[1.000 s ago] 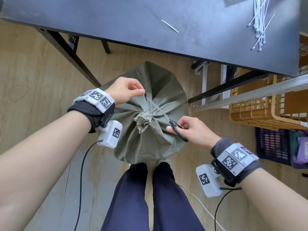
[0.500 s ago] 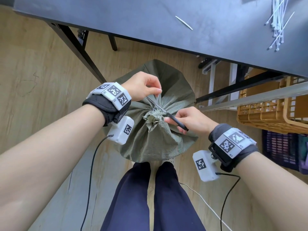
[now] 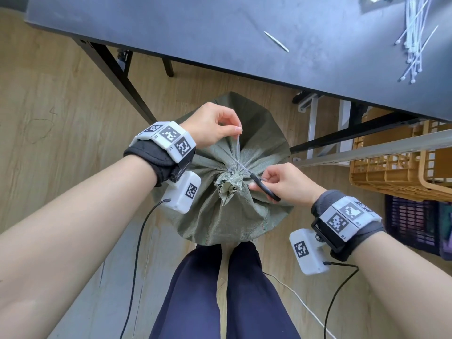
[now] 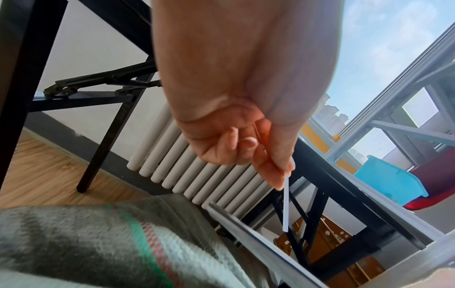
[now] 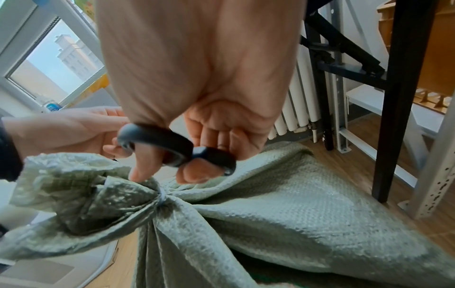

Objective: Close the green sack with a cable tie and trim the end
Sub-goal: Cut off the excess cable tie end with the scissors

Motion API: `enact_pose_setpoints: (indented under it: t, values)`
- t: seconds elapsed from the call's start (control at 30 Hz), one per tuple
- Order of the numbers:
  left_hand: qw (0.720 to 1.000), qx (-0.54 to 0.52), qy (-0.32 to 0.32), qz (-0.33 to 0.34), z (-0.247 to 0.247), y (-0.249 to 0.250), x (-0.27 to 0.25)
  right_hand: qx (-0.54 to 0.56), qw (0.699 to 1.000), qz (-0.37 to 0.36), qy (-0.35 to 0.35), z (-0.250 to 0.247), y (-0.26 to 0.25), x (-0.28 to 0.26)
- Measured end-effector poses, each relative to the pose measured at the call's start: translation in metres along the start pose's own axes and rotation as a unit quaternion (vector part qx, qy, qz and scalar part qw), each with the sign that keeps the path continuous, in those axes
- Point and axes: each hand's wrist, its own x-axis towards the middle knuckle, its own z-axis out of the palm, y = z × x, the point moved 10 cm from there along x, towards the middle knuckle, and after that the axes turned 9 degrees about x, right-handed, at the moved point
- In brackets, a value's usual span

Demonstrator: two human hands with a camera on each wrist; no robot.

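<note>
Head view, centre frame: the green sack [image 3: 234, 211] stands on the wooden floor between the person's feet and the dark table [image 3: 220, 28], its gathered neck [image 3: 230, 183] already cinched by a cable tie [image 5: 161, 195]. The left hand [image 3: 212, 128] pinches the free tail [image 3: 237, 145] of the tie between thumb and forefinger and holds it taut, its long axis running up and away from the neck toward the top of the frame. From the right, the right hand [image 3: 286, 184] has thumb and fingers through the black loops of the scissors [image 3: 261, 185], blades [image 4: 248, 233] reaching left toward the tail's root, where the cut would seem to belong. How far the blades stand apart cannot be told. Woven, olive and creased, the sack bulges full beneath the tie. Spare ties [image 3: 413, 40] lie at upper right on the table.
</note>
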Motion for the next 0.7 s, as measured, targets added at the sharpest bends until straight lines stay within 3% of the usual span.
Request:
enact_pose_setpoints:
  t: [0.27,0.47,0.6,0.7]
  values:
    - [0.987,-0.101,0.124,-0.016,-0.053,0.021,0.005,-0.058,0.986,-0.099,0.118,-0.043,-0.025,-0.022]
    - [0.971,-0.127,0.200,-0.039,-0.090,0.050,0.019,-0.074,0.960,-0.161,0.217,-0.093,-0.057,-0.045]
    - [0.952,-0.160,0.252,-0.063,-0.111,0.063,0.039,-0.078,0.925,-0.171,0.331,-0.136,-0.069,-0.060]
    - [0.938,-0.166,0.290,-0.094,-0.119,0.066,0.057,-0.028,0.905,-0.134,0.402,-0.170,-0.065,-0.062]
